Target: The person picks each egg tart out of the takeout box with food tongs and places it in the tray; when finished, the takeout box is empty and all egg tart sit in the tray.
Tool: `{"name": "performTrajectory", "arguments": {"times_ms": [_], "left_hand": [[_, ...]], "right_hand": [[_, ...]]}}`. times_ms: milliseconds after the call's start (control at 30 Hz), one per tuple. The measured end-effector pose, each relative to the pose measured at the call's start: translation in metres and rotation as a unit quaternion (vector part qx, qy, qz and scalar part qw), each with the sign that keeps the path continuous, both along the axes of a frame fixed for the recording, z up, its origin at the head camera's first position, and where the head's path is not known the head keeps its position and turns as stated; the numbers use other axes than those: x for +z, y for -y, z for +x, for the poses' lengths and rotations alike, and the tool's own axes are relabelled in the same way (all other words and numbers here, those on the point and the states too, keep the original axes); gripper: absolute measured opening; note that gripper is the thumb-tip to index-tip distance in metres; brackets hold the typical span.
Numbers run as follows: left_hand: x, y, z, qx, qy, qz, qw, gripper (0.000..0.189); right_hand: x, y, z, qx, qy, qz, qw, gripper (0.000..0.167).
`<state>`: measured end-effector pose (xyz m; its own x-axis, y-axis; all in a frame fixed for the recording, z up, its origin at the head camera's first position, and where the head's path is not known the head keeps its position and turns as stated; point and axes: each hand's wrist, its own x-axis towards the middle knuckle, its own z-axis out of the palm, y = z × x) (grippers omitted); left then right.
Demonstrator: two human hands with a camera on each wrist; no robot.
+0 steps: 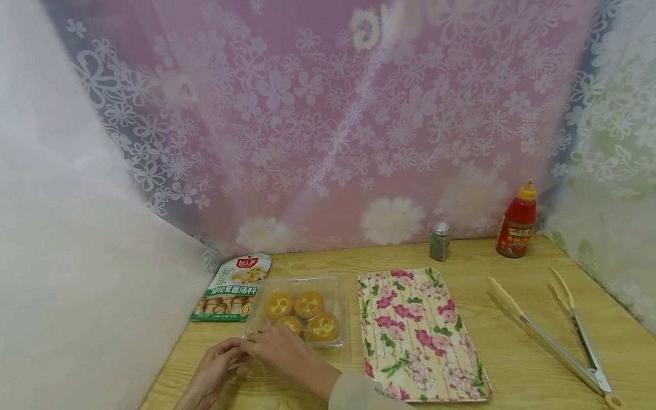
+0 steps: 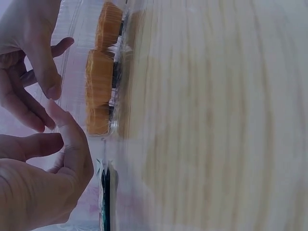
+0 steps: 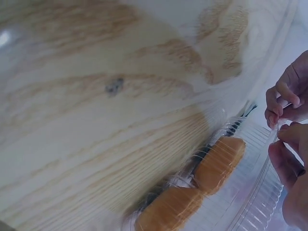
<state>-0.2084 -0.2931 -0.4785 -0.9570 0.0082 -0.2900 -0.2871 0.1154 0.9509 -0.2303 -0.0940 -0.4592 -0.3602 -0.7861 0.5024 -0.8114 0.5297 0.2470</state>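
A clear plastic container (image 1: 334, 293) sits on the table with several round golden cakes (image 1: 308, 304) inside. Both hands meet at its near left corner. My left hand (image 1: 217, 364) has thumb and forefinger bent together at the lid's edge, as the right wrist view shows. Fingertip to fingertip beside it, my right hand (image 1: 284, 353) pinches the same edge and covers part of the near cake. From the side, in the left wrist view, the cakes (image 2: 99, 77) sit low behind the clear wall.
A green and white food packet (image 1: 230, 290) lies behind the container's left side. To the right is a floral board (image 1: 415, 336), then metal tongs (image 1: 558, 353) spread apart. A small shaker (image 1: 439, 242) and a red sauce bottle (image 1: 517, 225) stand near the patterned curtain (image 1: 328, 142).
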Motion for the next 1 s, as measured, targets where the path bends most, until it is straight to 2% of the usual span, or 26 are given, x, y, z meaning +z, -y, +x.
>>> {"name": "performTrajectory", "arguments": {"times_ms": [167,333,467,567,667,833,1000], "left_hand": [[0.003,-0.001,0.0,-0.005,0.003,0.003,1.0,0.027],[0.011,0.002,-0.003,-0.038,0.024,0.012,0.9989,0.028],[0.014,0.006,-0.006,-0.064,0.04,0.009,0.9971,0.029],[0.014,0.007,-0.006,-0.068,0.041,-0.004,0.9969,0.033],[0.014,0.005,-0.007,-0.055,0.034,-0.019,0.9977,0.042],[0.012,-0.002,-0.01,-0.009,0.024,-0.043,0.9987,0.055],[0.011,-0.009,-0.01,0.022,0.0,-0.055,0.9982,0.05]], "right_hand": [[0.005,-0.003,0.002,-0.014,0.009,0.026,0.9995,0.022],[0.012,-0.006,0.006,-0.036,0.027,0.06,0.9972,0.035],[0.018,-0.008,0.009,-0.043,0.029,0.038,0.9979,0.036],[0.025,-0.01,0.011,-0.04,0.029,0.018,0.9986,0.031],[0.033,-0.011,0.012,-0.037,0.034,0.001,0.9987,0.026],[0.044,-0.014,0.012,-0.047,0.033,-0.02,0.9982,0.025],[0.055,-0.022,0.011,-0.062,0.066,-0.045,0.9949,0.025]]}}
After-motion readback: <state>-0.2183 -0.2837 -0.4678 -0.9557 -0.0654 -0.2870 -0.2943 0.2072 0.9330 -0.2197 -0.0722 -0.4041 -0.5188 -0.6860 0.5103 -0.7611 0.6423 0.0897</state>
